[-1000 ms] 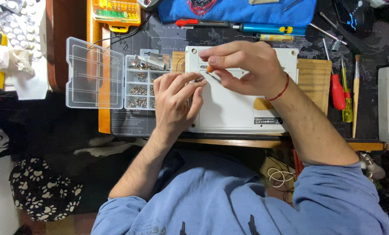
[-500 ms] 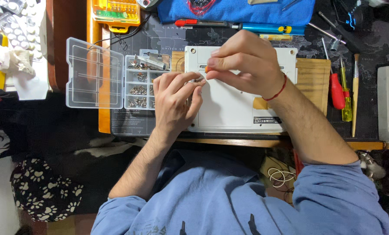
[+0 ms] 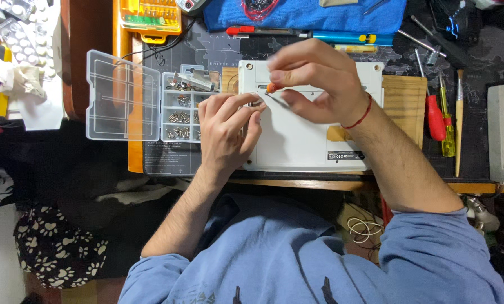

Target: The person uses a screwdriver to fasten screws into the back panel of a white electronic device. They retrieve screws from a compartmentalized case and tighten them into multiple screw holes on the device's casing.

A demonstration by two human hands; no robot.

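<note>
Right hand pinches a small orange-handled screwdriver, its shaft slanting down toward the left hand. Left fingers are curled, steadying the tip on the white device's upper left edge; the open screw organiser lies just left.

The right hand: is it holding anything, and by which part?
The right hand pinches a small screwdriver by its orange handle; its tip points at the white device.

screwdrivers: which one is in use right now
The small orange-handled screwdriver pinched in the right hand over the white device; the red one and yellow one lie idle at right.
</note>
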